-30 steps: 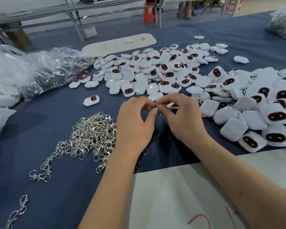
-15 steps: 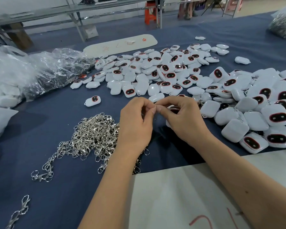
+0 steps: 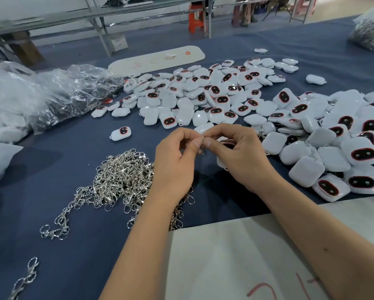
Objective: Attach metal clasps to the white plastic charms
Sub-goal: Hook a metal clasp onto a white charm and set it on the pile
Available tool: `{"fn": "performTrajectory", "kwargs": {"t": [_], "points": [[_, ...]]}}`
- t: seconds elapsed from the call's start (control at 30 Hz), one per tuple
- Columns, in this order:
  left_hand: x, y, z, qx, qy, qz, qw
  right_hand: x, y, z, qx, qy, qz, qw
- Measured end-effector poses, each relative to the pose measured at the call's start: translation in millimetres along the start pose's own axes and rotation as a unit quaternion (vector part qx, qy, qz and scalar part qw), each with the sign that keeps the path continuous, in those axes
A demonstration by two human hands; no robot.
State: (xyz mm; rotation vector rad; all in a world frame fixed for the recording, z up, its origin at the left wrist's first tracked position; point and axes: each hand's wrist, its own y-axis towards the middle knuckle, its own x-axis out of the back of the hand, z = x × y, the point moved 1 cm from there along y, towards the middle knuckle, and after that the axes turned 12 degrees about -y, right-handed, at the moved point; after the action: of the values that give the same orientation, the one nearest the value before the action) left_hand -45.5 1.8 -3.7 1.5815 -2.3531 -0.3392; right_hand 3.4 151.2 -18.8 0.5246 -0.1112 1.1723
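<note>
A white sheet (image 3: 236, 256) with red marks lies nearest, at 6 o'clock on the blue-covered bench (image 3: 52, 245). Above it, the left hand (image 3: 174, 163) and right hand (image 3: 242, 156) meet at centre. Both sets of fingers are curled and pinch a small metal clasp (image 3: 203, 146) between their tips. The right hand also holds a white charm (image 3: 221, 164), mostly hidden under the palm. A heap of loose clasps (image 3: 119, 180) lies at 9 o'clock, touching the left wrist. One single charm (image 3: 121, 133) sits apart at 10 o'clock. The charm pile (image 3: 268, 109) spreads from 12 to 3 o'clock. Clear plastic bags (image 3: 52, 94) lie at 10 o'clock, farther back.
</note>
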Motion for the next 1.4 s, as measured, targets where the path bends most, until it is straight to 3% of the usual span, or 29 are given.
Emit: {"fn": "performTrajectory", "kwargs": {"t": [0.23, 0.53, 0.7, 1.0, 1.13, 1.27, 1.4], "points": [[3.6, 2.5, 3.3, 0.043, -0.076, 0.019, 0.996, -0.2, 0.7, -1.9, -0.008, 0.023, 0.013, 1.000], [8.1, 1.8, -0.3, 0.012, -0.002, 0.038, 0.999, 0.4, -0.2, -0.4, 0.004, 0.002, 0.024, 1.000], [3.4, 0.4, 0.2, -0.046, 0.080, 0.013, 0.996, 1.9, -3.1, 1.5, -0.005, 0.011, 0.012, 1.000], [-9.8, -0.8, -2.6, -0.108, 0.103, -0.027, 0.988, 4.0, -3.0, 1.4, -0.035, 0.048, -0.009, 0.998], [-1.7, -0.5, -5.2, -0.104, 0.129, 0.004, 0.986, 0.8, -5.6, 3.1, 0.037, -0.042, -0.043, 0.998], [8.4, -0.7, -6.8, -0.108, 0.187, 0.042, 0.976, -1.2, -4.6, 6.1, 0.134, -0.225, -0.066, 0.963], [10.4, -1.2, -7.0, -0.108, 0.207, 0.058, 0.971, 3.3, -2.6, 3.2, 0.170, -0.273, -0.047, 0.946]]}}
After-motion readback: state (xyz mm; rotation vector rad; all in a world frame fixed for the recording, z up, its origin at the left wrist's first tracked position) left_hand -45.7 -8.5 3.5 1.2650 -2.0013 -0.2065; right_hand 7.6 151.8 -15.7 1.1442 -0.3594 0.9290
